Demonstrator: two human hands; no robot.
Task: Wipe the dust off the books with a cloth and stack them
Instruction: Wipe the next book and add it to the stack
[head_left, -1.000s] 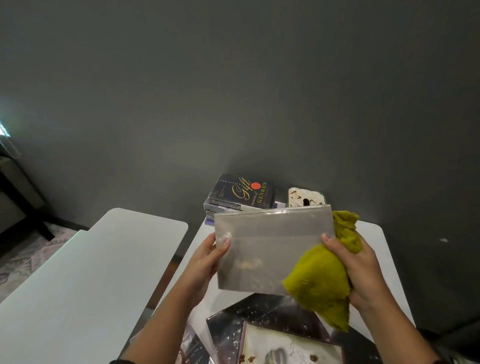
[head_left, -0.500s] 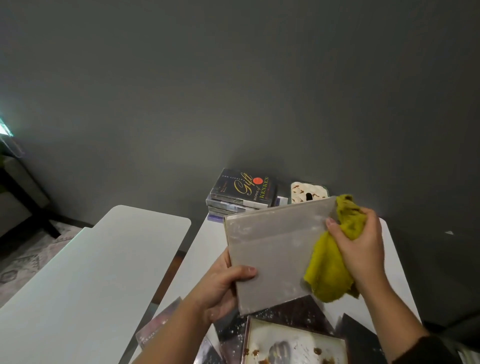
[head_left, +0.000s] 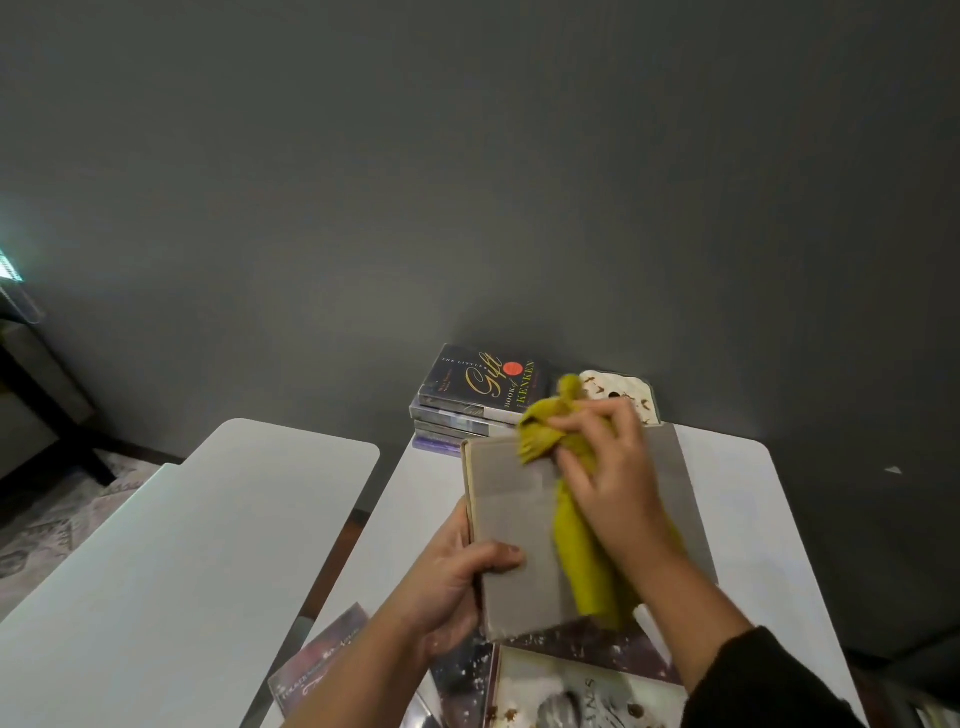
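My left hand (head_left: 451, 587) gripped one flat grey book (head_left: 519, 519); my right hand (head_left: 608, 478) clutched one crumpled yellow cloth (head_left: 576, 551) against it; stack (head_left: 467, 410) at twelve o'clock.

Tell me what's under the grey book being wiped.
Below the grey book, held up by the left hand, lie dusty books on the white table; the book and hands hide most of them.

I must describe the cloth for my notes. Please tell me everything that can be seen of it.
The yellow-green cloth looks soft and crumpled, bunched into a long wad. The right hand grips it and presses it on the grey cover of the book, which the left hand holds above the table. One tuft sticks out beyond the fingers; the other end hangs below the wrist.
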